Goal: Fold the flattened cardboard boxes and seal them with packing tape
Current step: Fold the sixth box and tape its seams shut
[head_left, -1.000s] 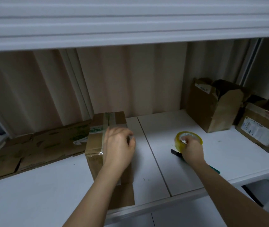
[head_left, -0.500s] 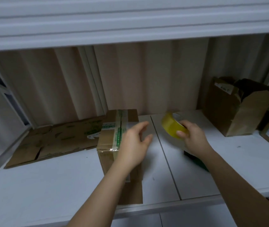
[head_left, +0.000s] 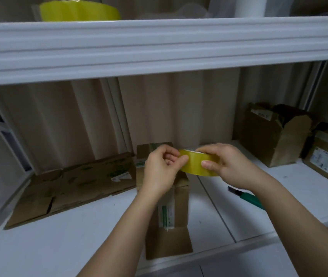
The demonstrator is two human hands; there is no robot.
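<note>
Two hands up over the shelf (head_left: 39, 246) | flattened cardboard (head_left: 69, 188) lying left | folded box (head_left: 176, 198) centre | left hand (head_left: 162, 170) pinching tape roll (head_left: 196, 163) edge | right hand (head_left: 229, 164) clamped round roll | green cutter (head_left: 247, 197) right

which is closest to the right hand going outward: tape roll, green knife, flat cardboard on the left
From the right hand:
1. tape roll, held in it
2. green knife, on the shelf just below its wrist
3. flat cardboard, far left, beyond the left hand
</note>
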